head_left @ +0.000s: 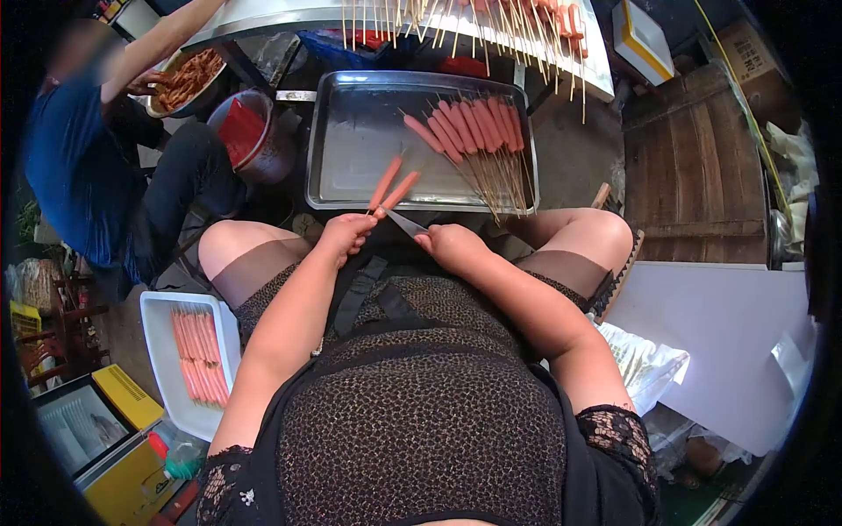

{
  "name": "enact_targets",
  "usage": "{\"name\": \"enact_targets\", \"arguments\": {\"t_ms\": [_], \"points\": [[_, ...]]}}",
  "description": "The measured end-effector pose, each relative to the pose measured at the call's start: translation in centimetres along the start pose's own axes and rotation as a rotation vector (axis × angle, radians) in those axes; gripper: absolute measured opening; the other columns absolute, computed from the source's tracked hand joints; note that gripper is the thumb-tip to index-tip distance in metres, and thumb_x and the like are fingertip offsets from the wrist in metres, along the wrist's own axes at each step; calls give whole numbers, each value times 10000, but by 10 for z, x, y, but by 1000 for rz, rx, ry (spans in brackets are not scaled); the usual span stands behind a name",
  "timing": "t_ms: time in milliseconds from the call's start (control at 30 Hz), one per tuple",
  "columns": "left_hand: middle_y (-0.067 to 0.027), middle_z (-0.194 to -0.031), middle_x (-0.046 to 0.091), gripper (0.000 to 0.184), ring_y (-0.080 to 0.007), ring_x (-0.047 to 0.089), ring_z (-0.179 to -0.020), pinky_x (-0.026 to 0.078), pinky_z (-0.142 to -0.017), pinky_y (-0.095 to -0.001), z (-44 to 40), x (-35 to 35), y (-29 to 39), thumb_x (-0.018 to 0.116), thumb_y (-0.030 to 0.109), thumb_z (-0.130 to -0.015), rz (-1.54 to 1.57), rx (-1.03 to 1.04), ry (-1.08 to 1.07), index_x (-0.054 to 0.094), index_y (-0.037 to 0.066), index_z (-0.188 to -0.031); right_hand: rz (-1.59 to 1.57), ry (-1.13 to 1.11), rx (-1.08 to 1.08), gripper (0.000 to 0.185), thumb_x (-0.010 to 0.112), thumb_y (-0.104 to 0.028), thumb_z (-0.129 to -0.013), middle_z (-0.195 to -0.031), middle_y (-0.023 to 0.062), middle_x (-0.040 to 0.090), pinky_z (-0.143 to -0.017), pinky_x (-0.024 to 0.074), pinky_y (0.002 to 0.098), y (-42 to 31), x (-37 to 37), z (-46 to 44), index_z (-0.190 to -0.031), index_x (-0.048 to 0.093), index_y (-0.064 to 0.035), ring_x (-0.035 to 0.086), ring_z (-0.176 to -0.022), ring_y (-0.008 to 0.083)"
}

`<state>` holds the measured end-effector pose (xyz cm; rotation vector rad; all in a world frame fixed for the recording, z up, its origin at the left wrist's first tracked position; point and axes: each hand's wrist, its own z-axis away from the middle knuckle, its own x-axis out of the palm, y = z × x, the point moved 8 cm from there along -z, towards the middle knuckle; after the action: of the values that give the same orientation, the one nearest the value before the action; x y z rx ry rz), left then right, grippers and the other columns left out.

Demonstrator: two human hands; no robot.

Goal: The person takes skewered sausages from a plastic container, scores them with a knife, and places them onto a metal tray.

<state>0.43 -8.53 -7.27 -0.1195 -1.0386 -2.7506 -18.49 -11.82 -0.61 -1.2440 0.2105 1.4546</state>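
My left hand [349, 235] is closed around the lower ends of two pink sausages [384, 184], which fan apart and point up and away from me. A thin stick tip shows at the top of one. My right hand [454, 247] grips a knife [405, 224], its blade pointing left with the tip at the base of the sausages. The knife's handle is hidden in my fist. Just beyond my hands lies a metal tray [351, 195], with several skewered sausages [478, 127] fanned out on its right side, sticks toward me.
A metal table [289, 17] with more skewers overhangs the back. On the left are a white bin [149, 351] of packed sausages, a bucket [267, 162] and a seated person [83, 175] reaching into a bowl [206, 96]. Wooden boards [693, 167] stand at right.
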Motion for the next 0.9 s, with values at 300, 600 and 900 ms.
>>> {"name": "enact_targets", "arguments": {"t_ms": [300, 600, 900], "points": [[31, -670, 478, 134, -28, 362, -455, 224, -369, -182, 2, 4, -1, 634, 168, -816, 62, -2, -22, 578, 65, -880, -51, 30, 34, 436, 419, -407, -913, -819, 196, 633, -718, 466, 466, 2, -5, 2, -867, 623, -24, 602, -806, 378], [34, -680, 459, 133, -23, 342, -450, 216, -367, -176, 0, 1, -4, 626, 183, -835, 62, -15, -3, 577, 67, -879, -51, 50, 10, 434, 427, -404, -909, -819, 200, 632, -715, 465, 470, -1, 3, -2, -867, 623, -19, 601, -804, 380], [39, -675, 449, 129, -16, 328, -438, 208, -363, -177, 0, 4, -6, 612, 199, -846, 41, -17, -24, 575, 77, -862, 23, 9, 13, 412, 439, -398, -904, -825, 193, 633, -718, 465, 465, -3, -1, 5, -879, 621, -29, 603, -813, 371]]}}
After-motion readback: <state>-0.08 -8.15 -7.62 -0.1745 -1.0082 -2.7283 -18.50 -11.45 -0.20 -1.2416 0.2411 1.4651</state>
